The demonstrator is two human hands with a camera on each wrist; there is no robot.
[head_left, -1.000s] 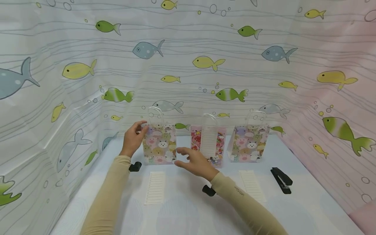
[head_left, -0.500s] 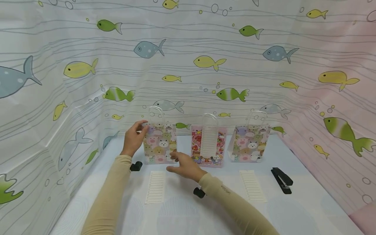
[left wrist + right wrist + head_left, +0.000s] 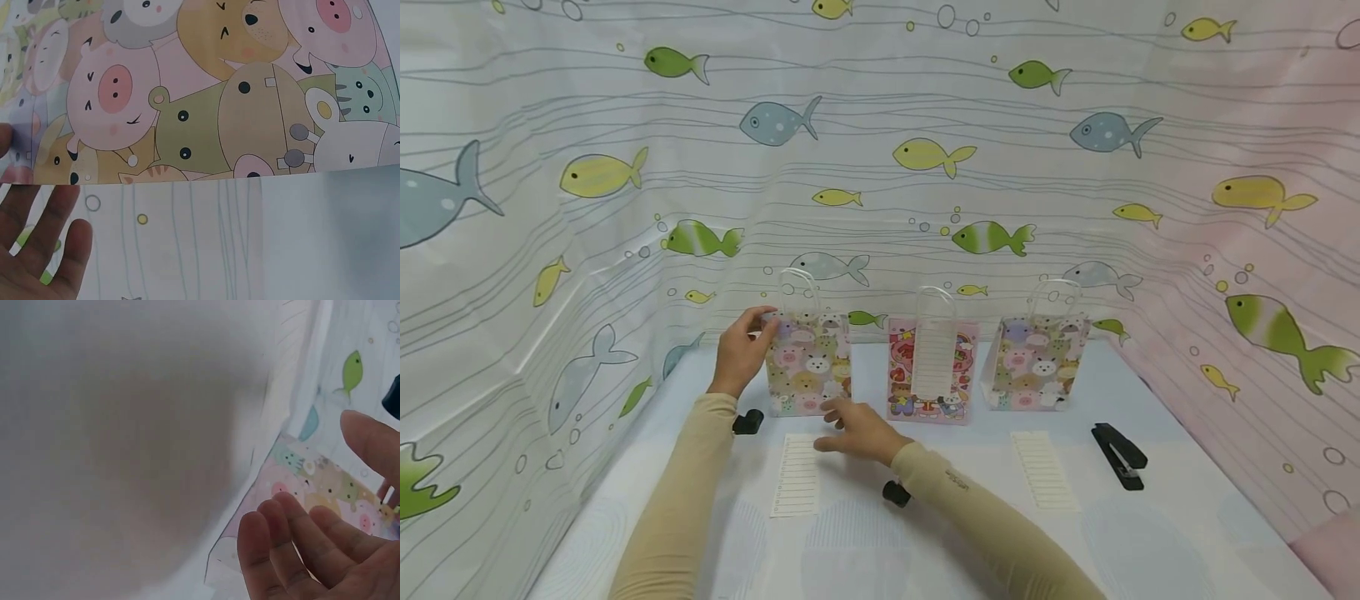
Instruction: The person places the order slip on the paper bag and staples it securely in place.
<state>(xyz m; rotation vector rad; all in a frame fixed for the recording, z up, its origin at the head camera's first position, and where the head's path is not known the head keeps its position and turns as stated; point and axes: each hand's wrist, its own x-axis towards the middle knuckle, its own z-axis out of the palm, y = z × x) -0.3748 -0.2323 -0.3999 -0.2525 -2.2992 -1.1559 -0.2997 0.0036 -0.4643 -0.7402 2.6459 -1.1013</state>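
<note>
Currently the left hand (image 3: 742, 350) is at the upper left corner of an animal-face paper bag (image 3: 807, 367), pinching its edge with the thumb on the front and other fingers behind the side. That bag stands upright at the left end of a row of three, towards the back of the desk (image 3: 970, 525). The right hand (image 3: 865, 432) holds nothing; its thumb stands well apart from the other fingers, which are gently bent and, from the right wrist, lie near one another. In the head view this hand overlaps the bag's lower right corner and comes up to the edge of a lined paper strip (image 3: 795, 483) lying flat in front; whether it touches either, I cannot tell. Mid-row is a pink bag (image 3: 898, 367), upright, with a second lined strip (image 3: 934, 358) against its front. A matching animal-face bag (image 3: 1037, 367) stands at the right end, and a third lined strip (image 3: 1043, 471) lies flat before it. Further right rests a black stapler (image 3: 1118, 456). Fish-patterned sheeting (image 3: 865, 117) hangs behind and along both sides, and beige sleeves (image 3: 673, 492) cover both arms.
</note>
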